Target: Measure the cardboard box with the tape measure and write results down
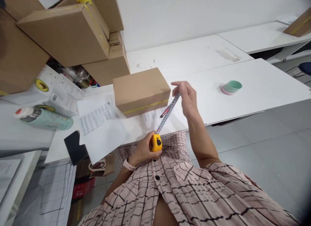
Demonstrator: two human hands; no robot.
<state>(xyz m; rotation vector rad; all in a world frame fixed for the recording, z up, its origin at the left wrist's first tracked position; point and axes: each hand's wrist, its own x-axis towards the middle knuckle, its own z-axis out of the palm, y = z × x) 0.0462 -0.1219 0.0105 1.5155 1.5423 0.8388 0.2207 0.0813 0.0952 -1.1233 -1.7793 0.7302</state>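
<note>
Yellow tape measure: gripped in left hand, held at the far end of its blade by right hand, extended lengthwise away and rightward, slanting beside the box.

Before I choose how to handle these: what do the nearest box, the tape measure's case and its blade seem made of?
Box: cardboard, matte brown, with flat panels and crisp edges.
Tape measure case: probably hard plastic, smooth bright yellow, moulded-looking; rubber possible.
Blade: likely thin coated metal, pale with printed marks, spanning straight; plastic can't be ruled out.
</note>
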